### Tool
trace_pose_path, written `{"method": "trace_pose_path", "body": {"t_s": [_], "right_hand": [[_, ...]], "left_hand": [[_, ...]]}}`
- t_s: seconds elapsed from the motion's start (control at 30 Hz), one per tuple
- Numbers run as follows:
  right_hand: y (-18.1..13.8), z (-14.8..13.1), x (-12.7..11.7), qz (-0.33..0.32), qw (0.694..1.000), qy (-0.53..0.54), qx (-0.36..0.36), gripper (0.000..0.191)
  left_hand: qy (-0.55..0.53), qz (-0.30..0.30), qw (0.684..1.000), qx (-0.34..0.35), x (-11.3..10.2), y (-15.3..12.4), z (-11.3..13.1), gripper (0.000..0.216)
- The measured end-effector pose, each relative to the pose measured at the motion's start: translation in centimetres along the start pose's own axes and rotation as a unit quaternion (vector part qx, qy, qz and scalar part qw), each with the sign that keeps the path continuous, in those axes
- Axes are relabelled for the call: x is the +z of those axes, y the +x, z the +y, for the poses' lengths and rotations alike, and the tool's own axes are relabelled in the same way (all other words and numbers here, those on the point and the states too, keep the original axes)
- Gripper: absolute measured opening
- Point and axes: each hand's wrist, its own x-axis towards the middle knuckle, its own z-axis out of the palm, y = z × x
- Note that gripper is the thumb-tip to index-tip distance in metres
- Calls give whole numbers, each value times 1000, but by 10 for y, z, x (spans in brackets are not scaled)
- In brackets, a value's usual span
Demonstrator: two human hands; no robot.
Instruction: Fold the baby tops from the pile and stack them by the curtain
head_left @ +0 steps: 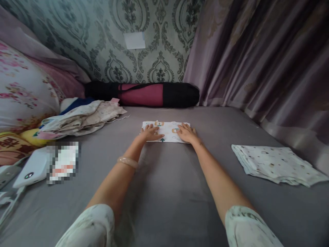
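A small folded white cloth (168, 129) with orange and green prints lies on the grey sheet (169, 192) ahead of me. My left hand (151, 133) rests flat on its left part, fingers spread. My right hand (187, 133) lies flat on its right part, fingers stretched out. Both palms press down on the cloth. A pale bangle (128, 162) circles my left wrist.
A stack of folded spotted cloths (276, 164) sits at the right. A heap of unfolded clothes (82, 118) lies at the left, by floral pillows (23, 89). A black and maroon roll bag (144, 93) lines the wall. A white power bank (32, 168) lies at left.
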Motion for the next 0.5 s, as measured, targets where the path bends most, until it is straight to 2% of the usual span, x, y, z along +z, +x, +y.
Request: {"method": "trace_pose_path", "body": {"t_s": [0.07, 0.17, 0.23, 0.3, 0.5], "right_hand": [[2, -18, -2, 28, 999, 7, 31, 47], [3, -47, 4, 101, 995, 7, 15, 46], [2, -61, 11, 119, 993, 6, -19, 48], [2, -67, 17, 118, 992, 3, -40, 49], [5, -66, 20, 97, 994, -8, -45, 53]], "left_hand": [[-8, 74, 997, -24, 0, 0, 13, 53], [-10, 181, 983, -17, 7, 0, 29, 41], [-3, 193, 981, 5, 15, 0, 34, 41], [6, 181, 983, 14, 20, 2, 34, 43], [20, 184, 982, 42, 17, 4, 31, 50]]}}
